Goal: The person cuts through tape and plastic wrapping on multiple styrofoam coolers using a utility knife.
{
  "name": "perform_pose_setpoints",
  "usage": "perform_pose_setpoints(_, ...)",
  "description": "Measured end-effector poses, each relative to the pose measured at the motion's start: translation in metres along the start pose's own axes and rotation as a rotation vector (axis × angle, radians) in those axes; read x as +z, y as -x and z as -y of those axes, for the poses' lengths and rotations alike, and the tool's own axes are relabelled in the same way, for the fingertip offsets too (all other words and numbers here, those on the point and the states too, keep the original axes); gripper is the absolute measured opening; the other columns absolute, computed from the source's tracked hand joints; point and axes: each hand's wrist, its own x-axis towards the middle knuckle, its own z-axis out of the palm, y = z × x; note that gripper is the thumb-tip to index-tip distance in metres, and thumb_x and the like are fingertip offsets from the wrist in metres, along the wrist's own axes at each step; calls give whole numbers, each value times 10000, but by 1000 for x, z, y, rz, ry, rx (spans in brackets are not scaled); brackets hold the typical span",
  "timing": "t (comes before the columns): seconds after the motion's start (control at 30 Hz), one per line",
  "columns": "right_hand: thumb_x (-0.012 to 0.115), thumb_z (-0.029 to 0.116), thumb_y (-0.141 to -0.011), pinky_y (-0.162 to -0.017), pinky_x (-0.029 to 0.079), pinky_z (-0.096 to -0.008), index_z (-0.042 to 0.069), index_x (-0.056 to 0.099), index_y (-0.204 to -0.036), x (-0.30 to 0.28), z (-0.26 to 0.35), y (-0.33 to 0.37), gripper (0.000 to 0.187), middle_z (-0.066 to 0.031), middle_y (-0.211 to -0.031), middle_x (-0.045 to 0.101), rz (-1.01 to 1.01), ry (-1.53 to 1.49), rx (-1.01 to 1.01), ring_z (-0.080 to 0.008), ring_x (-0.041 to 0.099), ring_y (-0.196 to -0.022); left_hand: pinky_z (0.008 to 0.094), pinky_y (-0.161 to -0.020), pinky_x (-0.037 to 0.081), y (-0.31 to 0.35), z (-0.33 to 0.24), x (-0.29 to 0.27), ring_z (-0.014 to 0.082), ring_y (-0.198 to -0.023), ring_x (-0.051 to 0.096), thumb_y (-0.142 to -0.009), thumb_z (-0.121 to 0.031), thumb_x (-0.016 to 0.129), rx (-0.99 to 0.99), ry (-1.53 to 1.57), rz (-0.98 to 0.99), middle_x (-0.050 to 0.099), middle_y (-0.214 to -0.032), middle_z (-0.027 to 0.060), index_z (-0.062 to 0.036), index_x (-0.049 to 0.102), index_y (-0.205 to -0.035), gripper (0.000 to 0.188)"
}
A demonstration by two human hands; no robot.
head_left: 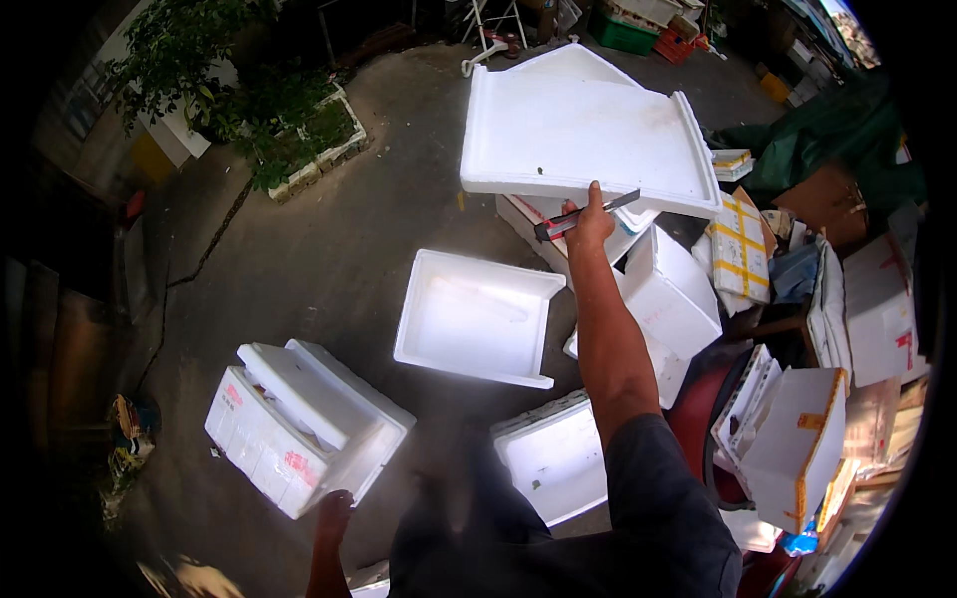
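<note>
My right hand [590, 221] reaches forward, closed round a utility knife [554, 228] with a red and black handle. Its blade points to the right. The thumb lies against the near edge of a large white foam box piece [588, 135], which is cut open along that side. At the lower left, my left hand [335, 510] is by the near corner of a white foam box [267, 439] with loose foam panels in it; its fingers are too dark to make out. Between the hands, a shallow foam box [477, 314] with an open side lies on the ground.
More white foam boxes stand by my right arm and an open one [553, 463] at my legs. To the right are a pile of foam and cardboard [788, 439] and a green tarp [827, 135]. A brick-edged planter [319, 149] stands at the far left.
</note>
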Motion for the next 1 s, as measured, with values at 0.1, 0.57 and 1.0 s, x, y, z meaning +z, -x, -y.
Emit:
perform_pose_setpoints(0.1,704,170,-820,-415,449,-356,-62,514,-957,10,-17,-29,330,-157,-804,554,6,20,-17,-239,522,-470,281,-591,480,19,-2,19,139,-676,584,-863,-207,593,-56,187,-44,622,-816,67,-2,601,-1049,277)
perform_pose_setpoints(0.57,555,144,-868,-786,462,-317,-37,457,-1234,-178,67,129,419,-93,-1023,560,593,954,-40,-173,548,-899,337,-768,471,36,22,77,162,-904,574,-896,-334,572,-194,469,-127,632,-1046,91,-28,554,-1211,439)
perform_pose_setpoints(1.0,570,209,-832,-553,482,-331,-48,582,-997,-206,-1,189,306,-104,-779,607,841,1649,700,-197,589,-613,299,-870,441,87,22,110,212,-1099,524,-979,-366,405,-184,1191,-139,527,-1249,116,-30,457,-1325,486)
